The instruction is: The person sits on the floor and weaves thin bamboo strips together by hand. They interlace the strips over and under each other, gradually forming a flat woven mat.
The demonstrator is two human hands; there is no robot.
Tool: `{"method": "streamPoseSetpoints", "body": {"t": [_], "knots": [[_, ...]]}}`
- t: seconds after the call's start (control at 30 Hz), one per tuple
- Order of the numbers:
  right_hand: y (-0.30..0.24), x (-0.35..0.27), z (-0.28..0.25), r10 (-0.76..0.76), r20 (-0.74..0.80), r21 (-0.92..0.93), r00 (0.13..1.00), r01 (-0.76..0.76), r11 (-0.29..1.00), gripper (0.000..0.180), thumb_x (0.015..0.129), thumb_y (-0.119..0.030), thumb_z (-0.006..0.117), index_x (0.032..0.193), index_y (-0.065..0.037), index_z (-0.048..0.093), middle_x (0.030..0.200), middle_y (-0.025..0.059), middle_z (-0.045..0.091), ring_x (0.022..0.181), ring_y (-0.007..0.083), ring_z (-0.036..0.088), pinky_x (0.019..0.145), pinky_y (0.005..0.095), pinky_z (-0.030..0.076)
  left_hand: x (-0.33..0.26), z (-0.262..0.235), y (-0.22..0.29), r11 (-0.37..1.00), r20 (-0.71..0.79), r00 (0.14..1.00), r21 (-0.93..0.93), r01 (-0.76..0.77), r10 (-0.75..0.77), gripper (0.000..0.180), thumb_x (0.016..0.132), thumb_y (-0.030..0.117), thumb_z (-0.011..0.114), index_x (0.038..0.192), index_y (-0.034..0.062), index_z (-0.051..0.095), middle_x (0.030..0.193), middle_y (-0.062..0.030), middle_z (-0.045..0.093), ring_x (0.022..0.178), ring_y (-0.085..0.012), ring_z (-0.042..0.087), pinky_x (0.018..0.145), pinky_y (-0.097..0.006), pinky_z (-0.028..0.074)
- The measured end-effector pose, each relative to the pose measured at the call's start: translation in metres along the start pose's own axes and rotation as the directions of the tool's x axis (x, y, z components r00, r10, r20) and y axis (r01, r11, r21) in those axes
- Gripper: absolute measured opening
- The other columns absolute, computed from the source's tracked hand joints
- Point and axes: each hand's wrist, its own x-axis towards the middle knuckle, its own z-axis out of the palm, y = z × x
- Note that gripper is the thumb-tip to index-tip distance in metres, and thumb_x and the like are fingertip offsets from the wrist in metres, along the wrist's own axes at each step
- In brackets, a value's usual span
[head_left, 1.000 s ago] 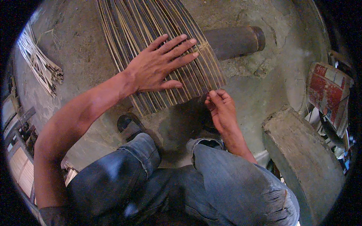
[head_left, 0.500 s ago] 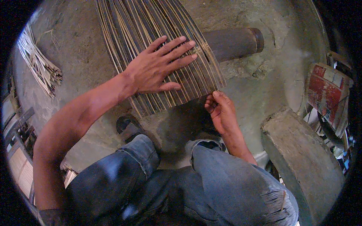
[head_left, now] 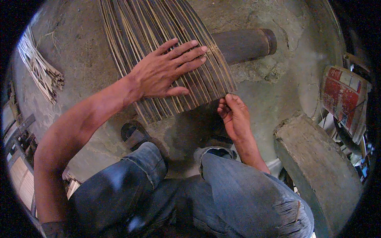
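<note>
A mat of thin dark and pale bamboo strips [head_left: 143, 27] lies flat on the concrete floor in front of me. My left hand [head_left: 164, 71] rests palm down on its near end, fingers spread and pressing the strips. My right hand [head_left: 234, 115] is at the mat's near right corner, fingers pinched on the end of a strip there. My knees in blue jeans fill the lower part of the view.
A dark cylindrical log [head_left: 246, 43] lies on the floor beside the mat's right edge. A bundle of pale loose strips [head_left: 37, 67] lies at the left. A concrete block [head_left: 317, 170] sits at the right, with a red and white sack [head_left: 343, 99] behind it. My sandalled foot [head_left: 135, 135] is under the mat's edge.
My right hand has shifted slightly up and right along the mat's near corner. My left hand stays pressed flat on the strips.
</note>
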Motion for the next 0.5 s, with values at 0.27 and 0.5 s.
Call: {"method": "streamPoseSetpoints", "body": {"t": [0.27,0.5], "knots": [[-0.01,0.009,0.0,-0.119,-0.042,-0.06,0.992,0.116,0.991,0.008,0.094,-0.014,0.064,0.098,-0.008,0.061,0.089,0.002,0.064,0.079,0.0123,0.061,0.071,0.0269,0.051,0.001,0.0,-0.001,1.0,0.002,1.0,0.0,0.0,0.0,0.085,0.087,0.063,0.044,0.153,0.0142,0.023,0.161,-0.0037,0.018,0.149,-0.0253,0.015,0.119,-0.05,0.013],[-0.014,0.009,0.004,-0.154,-0.057,-0.101,0.986,0.148,0.984,0.008,0.092,-0.009,0.066,0.098,-0.007,0.061,0.087,0.0016,0.064,0.076,0.0109,0.06,0.066,0.0243,0.05,0.002,-0.004,0.001,1.0,-0.005,1.0,-0.011,0.018,-0.018,0.079,0.088,0.055,0.052,0.151,0.0138,0.028,0.161,-0.0013,0.018,0.148,-0.0215,0.016,0.12,-0.047,0.015]]}}
